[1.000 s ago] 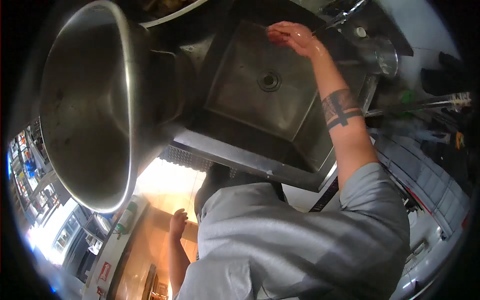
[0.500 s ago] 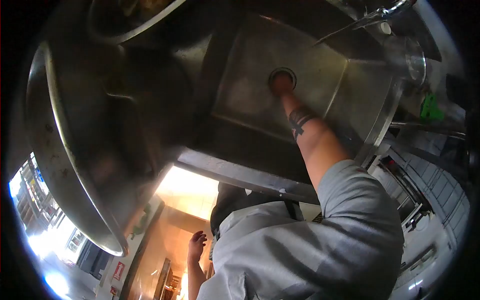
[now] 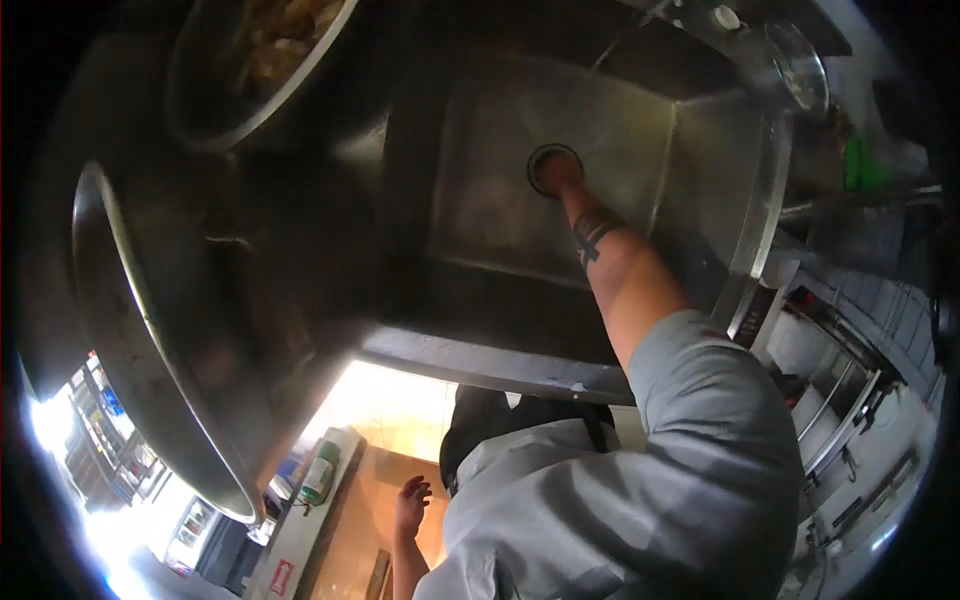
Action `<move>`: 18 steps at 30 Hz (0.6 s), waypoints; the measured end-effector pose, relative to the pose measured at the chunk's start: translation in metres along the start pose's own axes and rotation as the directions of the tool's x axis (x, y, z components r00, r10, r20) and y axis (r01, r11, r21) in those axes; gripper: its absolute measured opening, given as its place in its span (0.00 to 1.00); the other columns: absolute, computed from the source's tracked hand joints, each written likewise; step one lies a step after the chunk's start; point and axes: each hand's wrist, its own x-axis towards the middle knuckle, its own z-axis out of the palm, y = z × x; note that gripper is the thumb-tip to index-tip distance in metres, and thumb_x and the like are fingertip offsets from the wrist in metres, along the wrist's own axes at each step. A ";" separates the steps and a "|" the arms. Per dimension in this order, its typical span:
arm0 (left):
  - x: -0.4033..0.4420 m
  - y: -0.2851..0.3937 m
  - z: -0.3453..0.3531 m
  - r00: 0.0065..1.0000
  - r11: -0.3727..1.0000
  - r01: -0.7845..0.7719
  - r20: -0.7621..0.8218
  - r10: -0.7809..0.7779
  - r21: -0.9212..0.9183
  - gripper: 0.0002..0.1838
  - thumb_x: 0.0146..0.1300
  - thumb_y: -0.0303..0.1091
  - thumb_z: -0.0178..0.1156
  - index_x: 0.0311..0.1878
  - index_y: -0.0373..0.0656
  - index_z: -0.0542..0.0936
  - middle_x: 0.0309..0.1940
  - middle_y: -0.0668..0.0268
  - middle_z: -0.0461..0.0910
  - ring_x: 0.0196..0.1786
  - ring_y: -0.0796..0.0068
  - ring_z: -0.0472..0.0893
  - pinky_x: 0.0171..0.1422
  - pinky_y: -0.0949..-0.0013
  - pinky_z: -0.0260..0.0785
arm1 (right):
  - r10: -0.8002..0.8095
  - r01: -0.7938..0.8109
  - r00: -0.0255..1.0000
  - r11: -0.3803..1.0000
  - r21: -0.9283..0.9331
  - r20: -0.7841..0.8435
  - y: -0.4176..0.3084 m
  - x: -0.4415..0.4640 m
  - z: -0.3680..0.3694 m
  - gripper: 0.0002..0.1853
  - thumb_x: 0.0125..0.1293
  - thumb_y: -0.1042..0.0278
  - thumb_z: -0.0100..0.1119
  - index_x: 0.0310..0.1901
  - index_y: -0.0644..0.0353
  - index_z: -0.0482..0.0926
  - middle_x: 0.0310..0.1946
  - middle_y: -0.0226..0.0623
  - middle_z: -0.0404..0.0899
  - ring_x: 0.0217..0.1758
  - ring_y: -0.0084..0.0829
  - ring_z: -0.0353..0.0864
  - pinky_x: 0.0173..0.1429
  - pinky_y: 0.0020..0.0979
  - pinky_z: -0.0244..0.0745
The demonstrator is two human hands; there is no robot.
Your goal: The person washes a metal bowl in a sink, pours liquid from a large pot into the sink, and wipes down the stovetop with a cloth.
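My right arm stretches down into a metal sink basin (image 3: 485,205). At its end, my right hand (image 3: 567,176) is inside the round drain opening (image 3: 532,168) in the basin floor. Its fingers are out of sight in the hole, so their grip does not show. Low in the view, away from the sink, my left hand (image 3: 412,502) hangs beside my body, holding nothing, fingers loosely bent and apart. A thin stream (image 3: 607,52), apparently water, slants into the basin from the top.
Left of the basin stands a large metal vessel with a curved rim (image 3: 150,310). Above it, a pot (image 3: 255,128) holds brownish pieces of food (image 3: 285,50). A clear container (image 3: 803,72) and a green object (image 3: 856,165) are at the right. A green bottle (image 3: 319,476) lies behind me.
The view has shifted slightly, showing more of the food pot and the green bottle. My right hand stays in the drain; my left hand still hangs at my side.
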 end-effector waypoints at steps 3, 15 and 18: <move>0.003 0.001 -0.008 1.000 0.998 -0.027 0.000 0.027 0.048 0.19 0.70 0.30 0.54 0.64 0.41 0.75 0.53 0.60 0.82 0.49 0.71 0.83 0.49 0.68 0.74 | -0.084 0.084 0.996 0.996 -0.033 0.001 0.016 -0.006 0.014 0.15 0.65 0.61 0.54 0.43 0.60 0.86 0.45 0.46 0.86 0.49 0.43 0.86 0.53 0.44 0.79; 0.149 0.064 -0.108 0.824 0.703 -0.564 0.353 0.443 0.434 0.22 0.69 0.37 0.54 0.64 0.40 0.74 0.47 0.61 0.82 0.46 0.68 0.82 0.46 0.65 0.75 | 0.016 0.092 0.995 -0.423 0.901 -0.094 -0.005 -0.299 -0.185 0.06 0.62 0.77 0.61 0.40 0.64 0.80 0.36 0.40 0.83 0.37 0.32 0.84 0.43 0.32 0.80; 0.152 0.132 -0.115 0.880 0.708 -0.462 0.379 0.287 0.535 0.24 0.68 0.36 0.57 0.66 0.41 0.73 0.50 0.63 0.80 0.53 0.65 0.79 0.55 0.61 0.72 | 0.139 0.406 0.914 -0.321 0.856 -0.382 -0.002 -0.435 -0.230 0.05 0.61 0.77 0.63 0.39 0.65 0.80 0.35 0.40 0.83 0.36 0.31 0.83 0.44 0.33 0.80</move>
